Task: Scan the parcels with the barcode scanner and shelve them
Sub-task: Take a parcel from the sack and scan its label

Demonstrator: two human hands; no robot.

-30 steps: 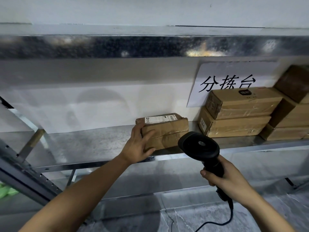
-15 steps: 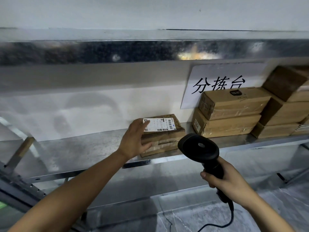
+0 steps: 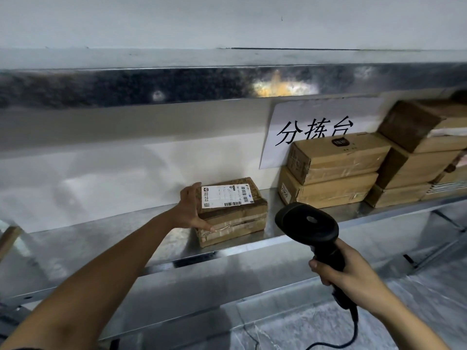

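Two hands are at work. Fingers of the left hand lie straight against the left end of the brown parcel, thumb along its lower front edge; its white label, just right of those fingers, faces up. That parcel sits flat on the metal shelf. Curled fingers of the right hand grip the handle of the black barcode scanner, whose head rises above them, near the parcel's right end. Beyond the scanner stand stacked cardboard boxes below a white paper sign
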